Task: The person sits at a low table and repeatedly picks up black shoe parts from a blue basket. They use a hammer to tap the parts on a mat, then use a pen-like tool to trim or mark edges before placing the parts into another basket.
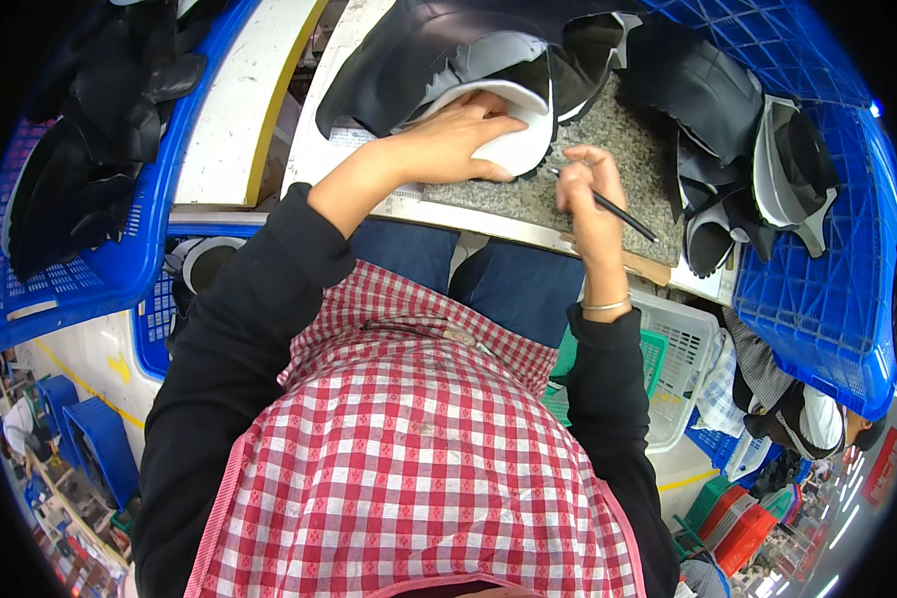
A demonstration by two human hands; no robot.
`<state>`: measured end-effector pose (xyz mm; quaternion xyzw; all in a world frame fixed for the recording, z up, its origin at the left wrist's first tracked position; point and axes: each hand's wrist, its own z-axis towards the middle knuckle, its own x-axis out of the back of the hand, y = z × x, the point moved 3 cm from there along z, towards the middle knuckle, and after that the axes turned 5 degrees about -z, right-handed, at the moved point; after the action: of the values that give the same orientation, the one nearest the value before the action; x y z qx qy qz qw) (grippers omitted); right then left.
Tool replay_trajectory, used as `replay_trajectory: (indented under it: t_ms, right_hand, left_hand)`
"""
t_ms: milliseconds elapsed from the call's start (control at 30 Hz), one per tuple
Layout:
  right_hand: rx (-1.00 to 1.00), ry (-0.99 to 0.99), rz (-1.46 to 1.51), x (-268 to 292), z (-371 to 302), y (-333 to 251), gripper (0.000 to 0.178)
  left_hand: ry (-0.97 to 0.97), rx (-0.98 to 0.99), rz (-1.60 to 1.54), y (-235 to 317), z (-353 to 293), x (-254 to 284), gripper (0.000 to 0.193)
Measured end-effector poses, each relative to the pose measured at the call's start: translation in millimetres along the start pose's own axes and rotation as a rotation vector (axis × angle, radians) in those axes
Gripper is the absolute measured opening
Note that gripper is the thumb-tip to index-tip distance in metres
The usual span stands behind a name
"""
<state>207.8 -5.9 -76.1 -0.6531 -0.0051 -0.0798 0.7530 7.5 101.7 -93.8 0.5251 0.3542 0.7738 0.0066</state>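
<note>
At 12 o'clock the left hand point(458, 145) lay over a black shoe upper, its fingers parted and stretched across the white lining point(528, 135), the thumb set away from the rest; it rested on the lining rather than closing round it. The right hand point(593, 194), near 2 o'clock, had its fingers curled in tightly, with a slim black pen point(628, 219) held between them — the pale tip pointed toward 10 o'clock, close to the lining's edge. Whether the tip touched that edge could not be told.

The worked upper sat partly over a speckled stone slab point(643, 140) on the white bench, and a larger sheet-like heap of glossy black uppers point(399, 50) spread beyond it at 12 o'clock. More black uppers with pale linings point(777, 149) stood at 2 o'clock, beside a blue plastic crate point(817, 324) at 3 o'clock. Another blue crate point(135, 284), at 9 o'clock, held dark pieces point(90, 149) — stacked loosely. A red-and-white checked apron point(399, 439) filled 6 o'clock, and a white plastic basket point(683, 344) stood below the bench, between 3 and 4 o'clock.
</note>
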Motion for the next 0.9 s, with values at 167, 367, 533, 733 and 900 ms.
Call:
replay_trajectory:
  t_ms: [167, 367, 533, 733, 900]
  right_hand:
    - [-0.073, 0.091, -0.166, -9.0, 10.0, 20.7, 0.027]
    - [-0.018, 0.175, -0.304, -10.1, 13.7, 28.2, 0.031]
    - [-0.015, 0.125, -0.308, -13.5, 15.4, 28.2, 0.03]
    - [-0.026, 0.085, -0.218, -12.3, 12.1, 24.4, 0.026]
    - [0.015, 0.29, -0.065, 5.5, 17.7, 15.8, 0.019]
  left_hand:
    - [0.0, -0.024, -0.118, -8.0, 5.4, -7.2, 0.085]
    - [0.008, -0.041, -0.185, -8.3, 2.7, -5.6, 0.084]
    - [0.011, -0.04, -0.155, -7.0, 3.0, -6.7, 0.085]
    - [0.036, -0.05, -0.143, -6.4, 2.7, -6.2, 0.084]
    - [0.018, 0.173, -0.209, 7.3, -16.0, -6.1, 0.067]
